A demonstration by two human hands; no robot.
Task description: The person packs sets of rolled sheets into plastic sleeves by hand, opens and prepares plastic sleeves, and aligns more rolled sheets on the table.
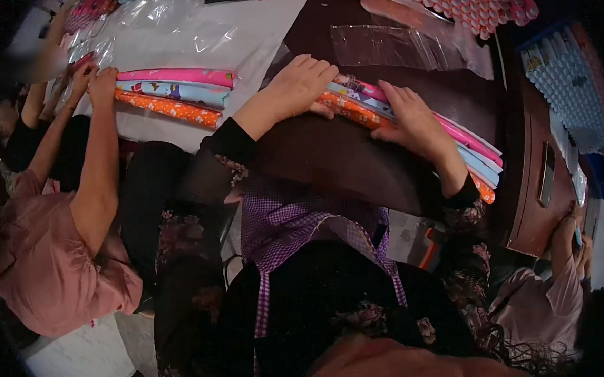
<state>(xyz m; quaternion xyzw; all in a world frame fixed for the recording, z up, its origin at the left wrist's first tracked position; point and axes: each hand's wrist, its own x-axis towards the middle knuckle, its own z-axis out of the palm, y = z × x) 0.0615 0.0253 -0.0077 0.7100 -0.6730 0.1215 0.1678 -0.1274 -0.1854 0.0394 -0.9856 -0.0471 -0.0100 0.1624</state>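
"What fills most of the space?"

"The dark table (327, 152). On its far side sits an orange stack (436, 0) of round-ended pieces."

"And the bundle of rolls (356, 109)?"

"On the table, directly under both hands. Its long axis slants from far left to near right, pink side away from the person, orange side closer, light blue between."

"Anything beside it?"

"A co-worker's bundle (168, 96) lies to the left, well apart. Beyond the rolls lies a clear plastic sleeve (404, 47), with no hand on it."

"Which hand is nearer which end?"

"The left hand (301, 86) covers the far-left end; the right hand (415, 121) sits around mid-length, its forearm over part of the near-right half. I see nothing wedged between the hands."

"And the fingers?"

"The left ones curl over the end, holding it. The right thumb and fingers straddle the rolls, holding them too; how firmly, I cannot tell."
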